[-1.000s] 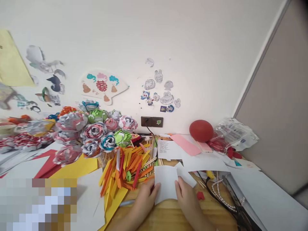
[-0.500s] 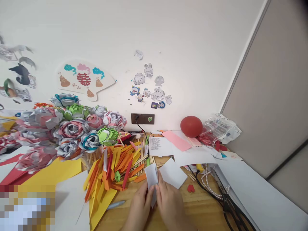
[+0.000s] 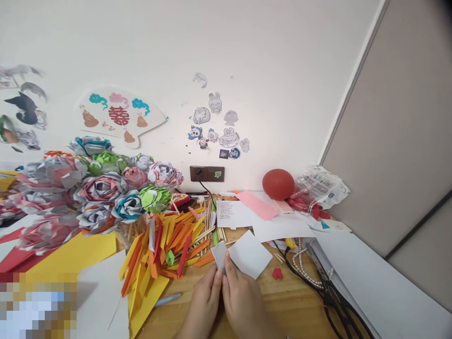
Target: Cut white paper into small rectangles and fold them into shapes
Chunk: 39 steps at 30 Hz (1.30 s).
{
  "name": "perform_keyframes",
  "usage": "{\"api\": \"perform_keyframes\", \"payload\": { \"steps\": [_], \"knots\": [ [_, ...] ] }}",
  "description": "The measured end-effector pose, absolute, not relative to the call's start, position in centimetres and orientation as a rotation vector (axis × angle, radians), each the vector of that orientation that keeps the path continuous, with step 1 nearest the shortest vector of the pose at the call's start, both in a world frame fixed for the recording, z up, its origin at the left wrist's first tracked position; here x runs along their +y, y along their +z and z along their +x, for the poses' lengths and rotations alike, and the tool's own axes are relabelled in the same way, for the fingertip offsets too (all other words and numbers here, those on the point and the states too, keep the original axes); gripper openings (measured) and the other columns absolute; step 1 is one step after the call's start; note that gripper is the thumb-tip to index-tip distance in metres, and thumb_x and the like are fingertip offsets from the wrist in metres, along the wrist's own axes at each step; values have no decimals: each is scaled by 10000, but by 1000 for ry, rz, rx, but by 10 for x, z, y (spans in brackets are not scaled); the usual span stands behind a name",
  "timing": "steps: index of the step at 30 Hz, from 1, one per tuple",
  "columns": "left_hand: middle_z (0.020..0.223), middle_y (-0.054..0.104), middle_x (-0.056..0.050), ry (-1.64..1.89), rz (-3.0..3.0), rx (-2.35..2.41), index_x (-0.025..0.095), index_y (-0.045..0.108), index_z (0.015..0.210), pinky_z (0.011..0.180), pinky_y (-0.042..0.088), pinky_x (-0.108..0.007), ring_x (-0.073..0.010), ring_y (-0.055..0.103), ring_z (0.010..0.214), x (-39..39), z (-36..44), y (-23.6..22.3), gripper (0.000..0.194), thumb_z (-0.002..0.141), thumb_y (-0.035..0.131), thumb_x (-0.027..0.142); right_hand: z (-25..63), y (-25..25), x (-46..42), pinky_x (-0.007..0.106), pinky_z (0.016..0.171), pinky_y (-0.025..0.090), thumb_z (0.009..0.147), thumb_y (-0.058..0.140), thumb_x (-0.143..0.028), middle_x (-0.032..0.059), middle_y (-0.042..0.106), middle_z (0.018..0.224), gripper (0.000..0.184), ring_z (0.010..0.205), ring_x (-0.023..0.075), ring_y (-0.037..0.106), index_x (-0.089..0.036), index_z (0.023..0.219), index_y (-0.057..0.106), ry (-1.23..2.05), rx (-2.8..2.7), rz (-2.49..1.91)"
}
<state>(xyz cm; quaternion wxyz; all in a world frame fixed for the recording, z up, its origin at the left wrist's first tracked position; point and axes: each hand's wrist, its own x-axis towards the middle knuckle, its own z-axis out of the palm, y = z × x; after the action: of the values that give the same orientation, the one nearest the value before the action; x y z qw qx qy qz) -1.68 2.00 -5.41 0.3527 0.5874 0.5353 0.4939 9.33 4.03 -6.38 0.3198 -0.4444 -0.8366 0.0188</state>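
A small piece of folded white paper [image 3: 219,254] is held between both hands above the wooden table. My left hand [image 3: 206,294] pinches its lower left side, thumb along the near edge. My right hand [image 3: 242,294] grips the lower right side, with the index finger laid against the paper's face. The lower part of the paper is hidden behind the fingers. Just beyond my right hand lies a white paper square [image 3: 251,255]. To the left of my hands is a pile of folded orange and yellow paper strips [image 3: 169,245].
Paper flowers [image 3: 106,188] crowd the left side. Black-handled scissors [image 3: 339,301], a pearl string [image 3: 300,263] and large white sheets [image 3: 381,268] lie at right. A red balloon [image 3: 278,184] rests by the wall. A blue-grey pen [image 3: 168,300] lies left of my hands.
The folded paper's lower end, which stuck out below my thumbs, no longer shows. My hands have closed nearer together around it. The view has shifted slightly.
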Motion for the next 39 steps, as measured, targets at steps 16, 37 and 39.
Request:
{"api": "perform_keyframes", "payload": {
  "steps": [16,37,39],
  "knots": [
    [710,631,-38,1111,1566,1335,165,608,810,640,445,-274,-201,552,674,21,-24,-58,421,879,351,491,112,-62,60,240,536,378,802,520,-489,-1,508,646,349,596,140,455,-152,721,556,1257,-1523,-1016],
    [582,556,38,980,1026,980,157,602,619,560,392,-217,-98,412,521,25,-31,-57,520,680,578,673,111,-52,54,226,535,324,668,653,-588,-9,513,665,467,576,119,406,-152,821,584,1560,-1239,-870],
    [587,568,28,983,1063,1026,157,607,621,575,402,-230,-117,439,545,25,-30,-56,531,677,565,683,111,-51,54,221,530,308,673,651,-577,-15,495,659,462,570,111,385,-144,816,573,1545,-1245,-885]
  ]
}}
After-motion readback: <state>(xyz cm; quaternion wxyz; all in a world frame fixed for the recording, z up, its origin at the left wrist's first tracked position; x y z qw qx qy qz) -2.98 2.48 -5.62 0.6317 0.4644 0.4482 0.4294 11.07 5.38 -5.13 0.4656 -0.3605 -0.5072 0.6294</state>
